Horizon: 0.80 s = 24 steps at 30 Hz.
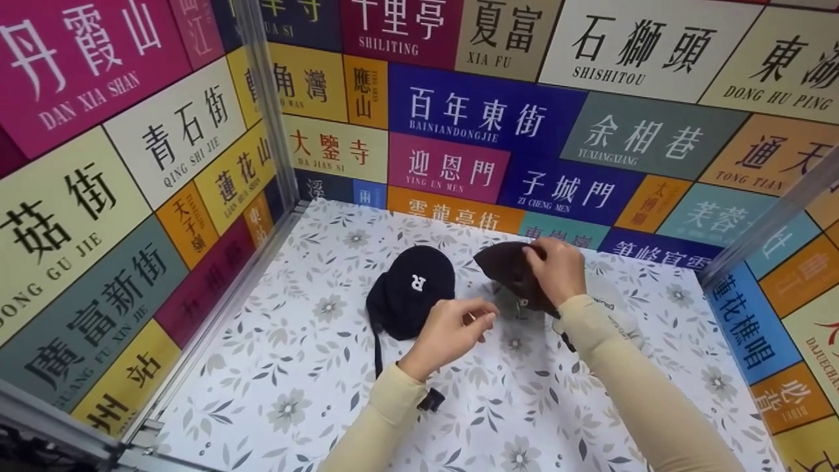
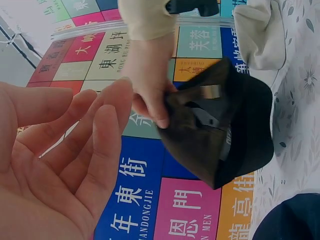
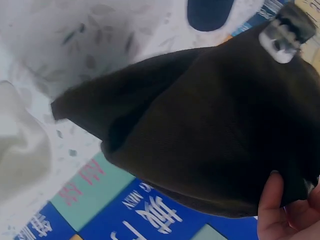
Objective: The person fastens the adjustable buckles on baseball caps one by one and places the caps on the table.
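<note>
- Nearest to the head camera are two cream sleeves [image 1: 655, 387], which enter from the lower edge; a small black device [image 1: 430, 400] sits at the left wrist.
- The right hand [image 1: 557, 269] grasps a dark brown cap [image 1: 505, 262], pinching its edge between thumb and fingers.
- This cap is tilted, toward the far side of the surface [image 1: 262, 406]; whether its lower part touches there, I cannot tell. In the right wrist view, a shiny buckle [image 3: 277, 47] shows on it.
- The left hand [image 1: 455, 334] is released: its fingers are loosely bent and they hold nothing. It is just in front of a navy cap [image 1: 429, 262].
- The navy cap lies on the surface, left of the brown one, with a white letter R [image 1: 417, 282] and a thin dark strap [image 1: 378, 354].
- A pale cap [image 1: 613, 301] with dark lettering rests at the right, partly hidden by the right sleeve.
- Behind stand walls [image 1: 485, 92] of colourful panels with Chinese characters.
</note>
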Each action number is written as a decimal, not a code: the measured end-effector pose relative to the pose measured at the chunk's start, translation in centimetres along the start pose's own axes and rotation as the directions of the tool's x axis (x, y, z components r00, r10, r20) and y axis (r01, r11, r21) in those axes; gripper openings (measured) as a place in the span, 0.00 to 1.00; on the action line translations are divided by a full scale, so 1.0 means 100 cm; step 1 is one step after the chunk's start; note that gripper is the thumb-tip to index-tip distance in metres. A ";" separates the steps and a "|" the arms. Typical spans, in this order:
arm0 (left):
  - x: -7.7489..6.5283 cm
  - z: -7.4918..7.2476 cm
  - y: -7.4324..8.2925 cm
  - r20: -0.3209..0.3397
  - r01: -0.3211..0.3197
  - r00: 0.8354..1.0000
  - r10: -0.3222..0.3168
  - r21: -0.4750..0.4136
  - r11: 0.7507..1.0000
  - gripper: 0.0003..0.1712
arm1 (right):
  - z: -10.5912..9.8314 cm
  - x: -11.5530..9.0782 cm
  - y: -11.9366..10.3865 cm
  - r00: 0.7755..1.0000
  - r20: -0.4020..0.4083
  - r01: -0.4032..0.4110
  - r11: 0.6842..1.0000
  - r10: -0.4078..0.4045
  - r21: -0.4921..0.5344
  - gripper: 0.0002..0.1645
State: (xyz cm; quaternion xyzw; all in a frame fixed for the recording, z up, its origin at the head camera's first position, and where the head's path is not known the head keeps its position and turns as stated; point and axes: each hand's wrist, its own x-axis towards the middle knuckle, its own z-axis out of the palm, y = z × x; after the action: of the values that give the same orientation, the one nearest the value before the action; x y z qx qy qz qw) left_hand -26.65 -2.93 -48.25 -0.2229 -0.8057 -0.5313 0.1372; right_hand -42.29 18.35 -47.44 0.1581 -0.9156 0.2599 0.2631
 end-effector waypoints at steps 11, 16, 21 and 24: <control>0.003 0.004 0.006 -0.041 -0.044 0.998 0.046 0.046 0.998 0.05 | -0.055 0.000 -0.043 0.999 -0.020 0.041 0.998 -0.040 0.044 0.10; 0.006 0.003 0.012 -0.113 -0.088 0.989 0.098 0.095 0.992 0.05 | -0.071 -0.006 -0.061 0.998 0.040 0.037 0.998 -0.039 0.057 0.09; 0.005 0.007 0.019 -0.127 -0.100 0.986 0.112 0.093 0.991 0.06 | -0.076 -0.016 -0.066 0.989 0.146 0.022 0.996 -0.034 0.083 0.07; 0.001 0.011 0.020 -0.100 -0.077 0.992 0.083 0.063 0.995 0.07 | -0.074 -0.024 -0.065 0.974 0.223 -0.001 0.994 -0.023 0.108 0.07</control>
State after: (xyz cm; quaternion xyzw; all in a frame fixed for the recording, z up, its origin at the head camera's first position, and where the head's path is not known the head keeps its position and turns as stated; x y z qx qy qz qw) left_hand -25.70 -1.22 -47.01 -0.2232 -0.8035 -0.5121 0.2061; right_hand -34.64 17.52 -40.88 0.2053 -0.9232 0.2877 0.1507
